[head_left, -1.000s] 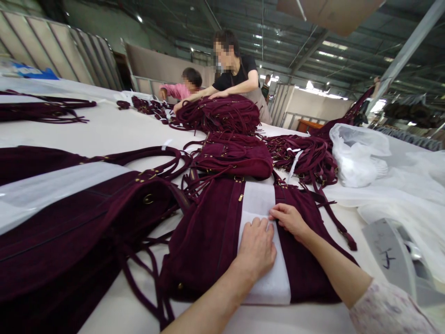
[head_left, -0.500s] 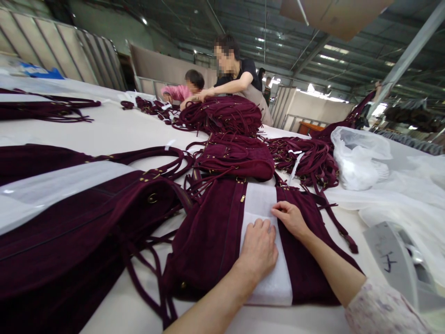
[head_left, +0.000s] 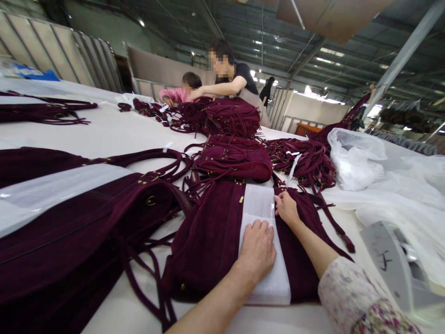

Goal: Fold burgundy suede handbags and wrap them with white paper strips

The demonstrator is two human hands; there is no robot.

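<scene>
- One maroon bag (head_left: 205, 241), one white band (head_left: 257, 202) across
- Left hand (head_left: 257, 250) atop, fingers loose
- Right hand (head_left: 287, 207) at band's edge (grip: can't tell)
- One plastic bag (head_left: 361, 141), white contents (head_left: 354, 175)

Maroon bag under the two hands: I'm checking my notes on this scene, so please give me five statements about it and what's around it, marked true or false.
1. The left hand rests on the white strip across the maroon bag. True.
2. The right hand is at the strip's near end. False: it is by the right edge, toward the far end.
3. A gold-coloured tab shows left of the strip. True.
4. The clear plastic bag lies left of the maroon bag. False: it lies to the right.
5. The grey object bears dark writing. True.
</scene>
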